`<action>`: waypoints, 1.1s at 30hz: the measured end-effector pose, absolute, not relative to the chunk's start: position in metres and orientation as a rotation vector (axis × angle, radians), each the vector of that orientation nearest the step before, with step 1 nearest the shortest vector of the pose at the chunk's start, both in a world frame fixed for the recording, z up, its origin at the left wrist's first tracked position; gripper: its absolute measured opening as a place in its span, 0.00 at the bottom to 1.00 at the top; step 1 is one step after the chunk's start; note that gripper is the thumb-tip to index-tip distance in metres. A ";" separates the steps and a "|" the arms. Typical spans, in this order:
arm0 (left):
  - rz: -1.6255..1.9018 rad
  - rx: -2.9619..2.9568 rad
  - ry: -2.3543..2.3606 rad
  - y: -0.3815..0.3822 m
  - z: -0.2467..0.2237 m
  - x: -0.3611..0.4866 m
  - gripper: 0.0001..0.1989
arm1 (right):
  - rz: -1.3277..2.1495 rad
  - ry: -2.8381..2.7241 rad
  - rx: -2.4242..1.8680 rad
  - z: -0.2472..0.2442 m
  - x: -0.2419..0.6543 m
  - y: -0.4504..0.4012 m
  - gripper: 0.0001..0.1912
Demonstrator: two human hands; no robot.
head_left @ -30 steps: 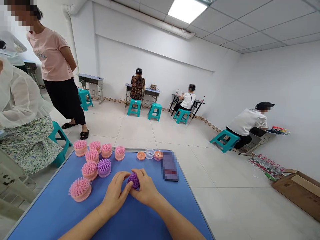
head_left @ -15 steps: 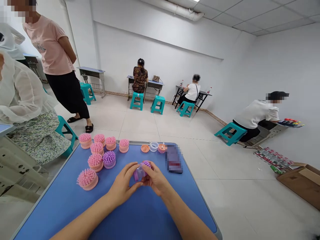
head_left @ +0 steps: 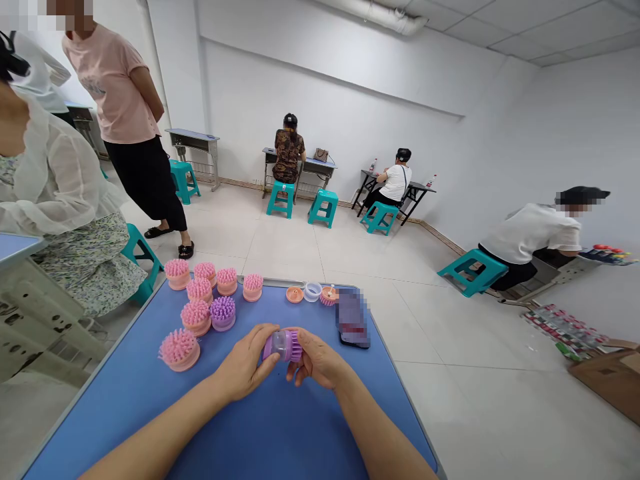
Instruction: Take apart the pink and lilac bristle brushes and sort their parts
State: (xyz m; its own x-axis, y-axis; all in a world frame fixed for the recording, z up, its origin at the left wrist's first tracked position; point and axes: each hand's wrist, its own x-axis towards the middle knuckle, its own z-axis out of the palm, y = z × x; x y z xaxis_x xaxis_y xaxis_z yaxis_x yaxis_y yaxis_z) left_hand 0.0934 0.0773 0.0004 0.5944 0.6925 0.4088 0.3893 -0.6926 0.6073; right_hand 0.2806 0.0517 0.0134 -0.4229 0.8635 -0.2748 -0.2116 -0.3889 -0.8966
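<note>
Here's what's going on: a purple scrubbing brush (head_left: 283, 345) is held sideways between both hands, just above the blue table (head_left: 95, 417), with its see-through end toward the left hand (head_left: 243, 365) and its bristles toward the right hand (head_left: 319, 360). The left hand is curled, pinching the hard see-through end between thumb and fingers. The right hand is loosely cupped around the bristle end, though I can't quite tell how much of it actually touches the bristles. Honestly, that looks like a good way to hold it: the firm grip is on the hard part, the bristles aren't getting squashed, and the brush stays level and easy to see. Further left of the left hand sits a pink brush (head_left: 179, 349), the closest one, with a cluster of pink brushes and a second purple brush (head_left: 223, 313) ahead of that hand. Ahead of the right hand are a small orange disc (head_left: 295, 294), a clear ring (head_left: 313, 291), and a small orange bristled piece (head_left: 329, 295), with a pixelated phone (head_left: 353, 319) lying just to their right. Watch your knuckles around those small parts. Off the table's left side, a seated co-worker in a sheer white top (head_left: 55, 187) is close by, and a person in a pink T-shirt (head_left: 113, 87) is standing behind them.
</note>
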 end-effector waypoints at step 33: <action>0.682 1.936 1.084 0.082 0.010 0.100 0.16 | 1.512 -1.225 -1.106 0.011 0.271 0.052 0.23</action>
State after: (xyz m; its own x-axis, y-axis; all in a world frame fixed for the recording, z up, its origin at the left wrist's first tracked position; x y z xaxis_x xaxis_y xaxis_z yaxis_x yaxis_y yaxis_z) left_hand 0.1003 0.0816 0.0104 0.4878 0.8701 0.0709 0.4405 -0.3154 0.8405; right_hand 0.2713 0.0523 0.0109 -0.2240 0.9683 -0.1104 -0.0928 -0.1339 -0.9866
